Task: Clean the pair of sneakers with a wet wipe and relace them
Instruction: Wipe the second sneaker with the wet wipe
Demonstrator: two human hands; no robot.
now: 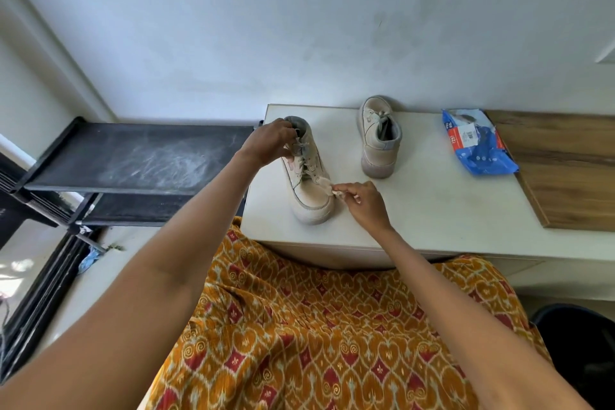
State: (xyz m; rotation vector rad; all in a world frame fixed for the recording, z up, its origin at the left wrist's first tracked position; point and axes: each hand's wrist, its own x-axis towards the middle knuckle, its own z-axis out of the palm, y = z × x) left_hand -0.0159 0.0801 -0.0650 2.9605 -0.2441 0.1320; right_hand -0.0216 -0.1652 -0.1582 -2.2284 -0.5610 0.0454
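Orange and red patterned cloth [316,326] fills the bottom of the view, draped over the person's lap, and both bare forearms reach forward across it to a white desk [432,210].

On the near left part of the desk stands a beige sneaker [311,190], upright on its sole, toe toward the person and heel toward the wall. The left hand [269,143] is curled at the sneaker's collar near the top of the lacing; it seems to grip the shoe or the lace ends there, though which of the two cannot be told. The right hand [364,205] sits just beside the sneaker's right side near the toe, its fingertips pinching a small crumpled wet wipe [327,185] that touches the upper by the lowest eyelets.

A second sneaker [379,136] stands farther back on the desk, well apart from the first, with its toe toward the wall and its heel toward the person. Its laces look tied at the top.

To the right of that shoe lies a blue wipe packet [479,146], flat on the desk, its near right corner just beside a wooden board [565,170] that covers the desk's right end.

Left of the desk stands a black shelf rack [139,156] with a dusty top. A pale wall [299,27] rises behind everything.
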